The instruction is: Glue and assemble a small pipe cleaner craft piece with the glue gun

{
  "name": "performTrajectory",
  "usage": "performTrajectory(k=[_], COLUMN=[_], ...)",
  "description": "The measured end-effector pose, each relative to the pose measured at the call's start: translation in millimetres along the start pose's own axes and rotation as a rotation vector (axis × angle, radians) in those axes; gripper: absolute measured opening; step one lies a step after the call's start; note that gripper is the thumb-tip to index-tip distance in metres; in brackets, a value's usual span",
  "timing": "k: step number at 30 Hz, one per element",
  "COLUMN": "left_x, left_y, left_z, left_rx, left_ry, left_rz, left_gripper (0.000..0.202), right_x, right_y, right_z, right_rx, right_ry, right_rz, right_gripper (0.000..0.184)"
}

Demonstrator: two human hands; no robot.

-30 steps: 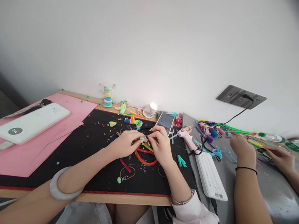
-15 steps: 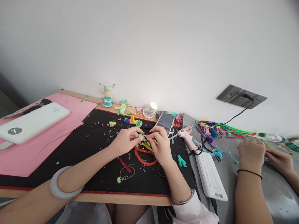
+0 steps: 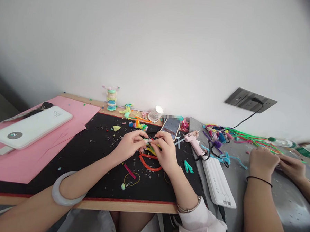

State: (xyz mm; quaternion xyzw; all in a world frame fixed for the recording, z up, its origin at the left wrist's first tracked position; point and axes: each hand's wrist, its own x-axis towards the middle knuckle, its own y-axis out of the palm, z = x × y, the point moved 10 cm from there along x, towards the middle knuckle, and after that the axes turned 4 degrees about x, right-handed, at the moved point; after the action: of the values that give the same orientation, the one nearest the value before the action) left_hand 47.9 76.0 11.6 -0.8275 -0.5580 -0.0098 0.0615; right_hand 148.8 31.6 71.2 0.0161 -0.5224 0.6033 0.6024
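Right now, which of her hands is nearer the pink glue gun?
Right. Her right hand sits just left of the pink glue gun; her left hand is farther left.

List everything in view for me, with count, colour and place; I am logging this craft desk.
craft piece: one, small, green, pinched between both hands
red loop: one, on black mat
phone: one, behind the hands
glue gun: one, pink, right of phone
power bank: one, white, on pink paper
keyboard: one, white, right
co-worker's hands: two, far right
left hand: holding the piece
right hand: holding the piece
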Motion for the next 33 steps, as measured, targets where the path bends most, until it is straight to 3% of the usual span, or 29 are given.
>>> performTrajectory(k=[15,33], left_x=[0,1], left_y=[0.7,-3.2], left_z=[2,20], left_rx=[-0.087,-0.286], left_ry=[0.000,-0.155], left_rz=[0.007,-0.029], left_gripper=[0.017,0.022], right_x=[-1,-1], right_y=[-2,8], right_z=[4,5], right_rx=[-0.029,-0.114], right_ry=[-0.022,-0.057], right_rz=[-0.034,0.022], right_gripper=[0.011,0.013])
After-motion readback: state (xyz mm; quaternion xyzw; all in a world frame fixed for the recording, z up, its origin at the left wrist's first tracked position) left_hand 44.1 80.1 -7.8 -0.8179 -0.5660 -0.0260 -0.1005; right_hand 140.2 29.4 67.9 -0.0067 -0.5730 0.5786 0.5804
